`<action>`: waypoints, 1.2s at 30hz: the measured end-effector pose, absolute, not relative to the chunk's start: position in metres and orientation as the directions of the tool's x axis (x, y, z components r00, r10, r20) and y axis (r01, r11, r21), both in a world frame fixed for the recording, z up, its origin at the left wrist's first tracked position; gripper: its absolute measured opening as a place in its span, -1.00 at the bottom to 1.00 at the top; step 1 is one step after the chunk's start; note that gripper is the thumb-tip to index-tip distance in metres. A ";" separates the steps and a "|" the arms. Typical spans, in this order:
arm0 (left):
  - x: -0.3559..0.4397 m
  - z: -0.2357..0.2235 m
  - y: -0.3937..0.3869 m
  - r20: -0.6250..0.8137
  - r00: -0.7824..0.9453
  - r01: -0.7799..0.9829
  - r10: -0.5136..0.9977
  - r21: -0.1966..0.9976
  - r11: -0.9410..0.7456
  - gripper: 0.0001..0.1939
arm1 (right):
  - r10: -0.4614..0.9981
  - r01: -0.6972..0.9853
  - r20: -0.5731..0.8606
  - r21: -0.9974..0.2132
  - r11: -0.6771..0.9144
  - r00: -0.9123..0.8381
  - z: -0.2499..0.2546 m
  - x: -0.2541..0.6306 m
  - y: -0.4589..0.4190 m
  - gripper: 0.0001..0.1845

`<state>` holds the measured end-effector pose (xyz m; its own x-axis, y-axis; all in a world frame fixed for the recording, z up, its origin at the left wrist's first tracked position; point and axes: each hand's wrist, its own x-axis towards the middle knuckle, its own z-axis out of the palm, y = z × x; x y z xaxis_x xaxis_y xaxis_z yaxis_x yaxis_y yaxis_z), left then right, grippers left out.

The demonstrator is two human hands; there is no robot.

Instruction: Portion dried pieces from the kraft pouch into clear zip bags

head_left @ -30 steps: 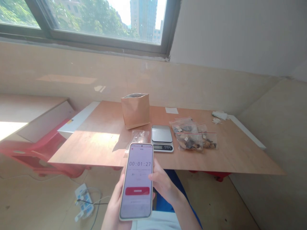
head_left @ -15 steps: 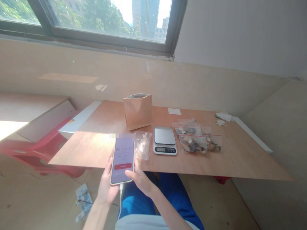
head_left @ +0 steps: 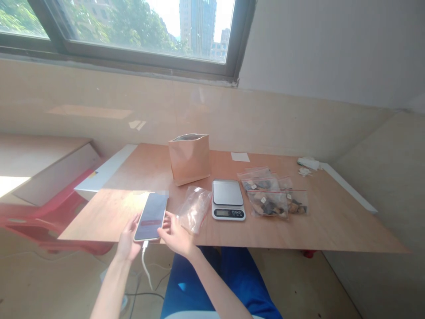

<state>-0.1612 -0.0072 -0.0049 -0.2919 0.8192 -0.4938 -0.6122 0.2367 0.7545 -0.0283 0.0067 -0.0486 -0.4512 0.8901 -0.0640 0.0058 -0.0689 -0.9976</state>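
Your left hand [head_left: 128, 242] is at the lower left of a smartphone [head_left: 151, 217], its fingers curled round that edge in what looks like a light hold. Your right hand [head_left: 175, 233] is spread, with its fingertips [head_left: 166, 218] at the phone's right long edge; touching or just beside it, you can't tell from this view.

Phone: screen dark, near the front edge of the wooden table [head_left: 332, 228]. Its long axis slants from lower left, nearest you, to upper right. A white charging cable [head_left: 145, 261] drops from the near end, closer to your left hand.

Just right of your right hand: a clear plastic bag [head_left: 194, 209]. Farther right: a digital scale [head_left: 228, 200], then zip bags [head_left: 267, 204] of dark pieces. Behind: a kraft paper pouch [head_left: 189, 159], upright.
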 end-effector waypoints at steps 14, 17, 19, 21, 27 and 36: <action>-0.193 0.003 -0.007 -0.393 -0.322 0.106 0.861 0.889 0.445 -0.40 | 0.894 0.610 0.321 -0.654 0.448 -0.312 -0.035 0.042 -0.007 -0.56; -0.201 -0.012 -0.011 -0.326 -0.295 0.363 0.898 0.832 0.421 -0.30 | 0.873 0.646 0.357 -0.588 0.487 -0.333 -0.041 0.051 -0.015 -0.52; -0.206 -0.022 -0.014 -0.304 -0.278 0.401 0.911 0.825 0.398 -0.27 | 0.869 0.659 0.385 -0.573 0.488 -0.309 -0.043 0.060 -0.024 -0.52; -0.210 -0.028 -0.018 -0.294 -0.275 0.390 0.916 0.836 0.385 -0.24 | 0.873 0.672 0.407 -0.570 0.473 -0.270 -0.046 0.071 -0.034 -0.54; -0.210 -0.034 -0.023 -0.264 -0.301 0.432 0.916 0.819 0.378 -0.22 | 0.870 0.718 0.458 -0.543 0.435 -0.180 -0.061 0.106 -0.044 -0.58; -0.207 -0.027 -0.020 -0.281 -0.233 0.480 0.931 0.800 0.362 -0.10 | 0.722 0.847 0.635 -0.515 0.129 0.276 -0.072 0.209 -0.024 -0.74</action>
<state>-0.2069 -0.0200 -0.0269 -0.2330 0.9309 -0.2812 0.4796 0.3616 0.7995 0.2091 -0.0239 -0.0717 0.2758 0.7220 0.6346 0.8474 0.1290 -0.5150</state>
